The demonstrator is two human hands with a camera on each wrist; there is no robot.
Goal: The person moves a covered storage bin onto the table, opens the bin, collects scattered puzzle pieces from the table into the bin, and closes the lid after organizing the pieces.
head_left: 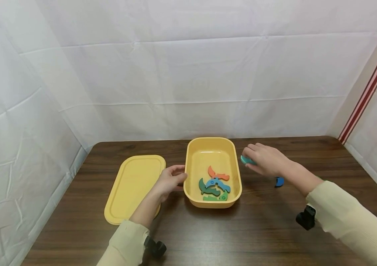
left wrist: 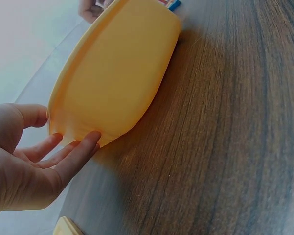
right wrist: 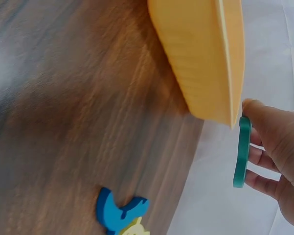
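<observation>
My right hand (head_left: 265, 159) pinches a teal-green flat curved piece (right wrist: 242, 152) between thumb and fingers, just right of the yellow box (head_left: 237, 164). In the right wrist view the piece hangs in the air near the box's rim. My left hand (head_left: 169, 181) has its fingertips and thumb against the box's left wall, fingers loosely extended, as the left wrist view shows. Inside the box lie an orange piece (head_left: 222, 177), a blue piece (head_left: 223, 186), a dark green piece (head_left: 212, 191) and a light green piece (head_left: 211, 198), bunched toward the near end.
A flat yellow lid (head_left: 135, 184) lies on the dark wooden table (head_left: 208, 236) at the left, partly behind my left forearm. Below my right forearm is a blue piece (head_left: 279, 181); the right wrist view shows a pale yellow piece (right wrist: 135, 228) against it. White sheeting (head_left: 195, 81) hangs behind the table.
</observation>
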